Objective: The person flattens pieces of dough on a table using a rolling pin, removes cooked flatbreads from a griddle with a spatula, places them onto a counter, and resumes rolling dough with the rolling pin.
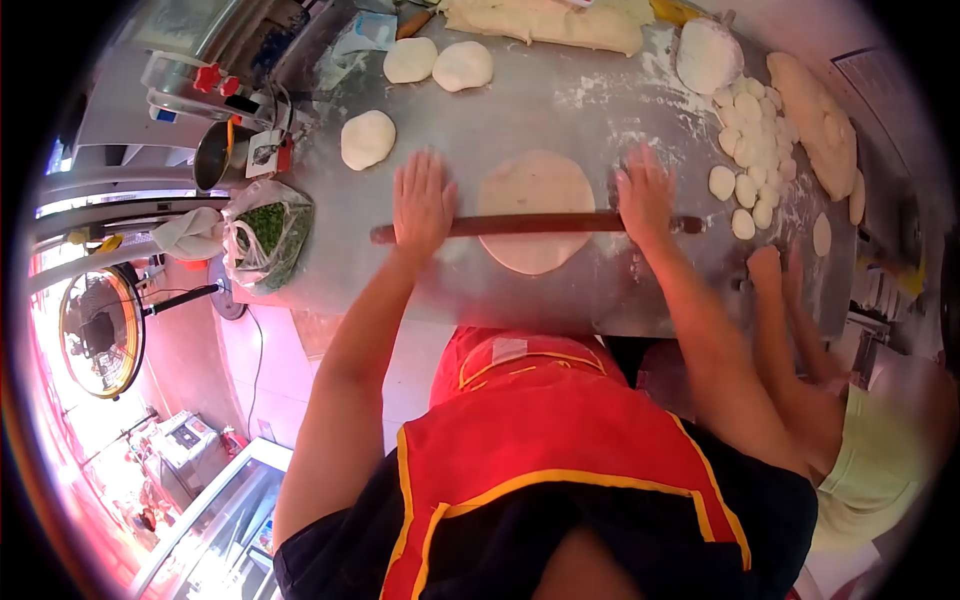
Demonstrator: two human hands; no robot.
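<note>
A dark wooden rolling pin lies across a flat round sheet of dough on the metal table. On the pin's left part rests my left hand, palm down, its fingers stretched forward past the wood. My right hand presses on the right part the same way, fingers extended and slightly blurred. Both hands are outside the dough's edges. Nearest my left hand is a thick dough round. Two more rounds, one beside the other, sit farther back.
Many small dough pieces cluster at the right, beside a long dough roll. A large dough slab lies at the back. A bag of chopped greens stands at the left edge. Another person's hand is at the right front.
</note>
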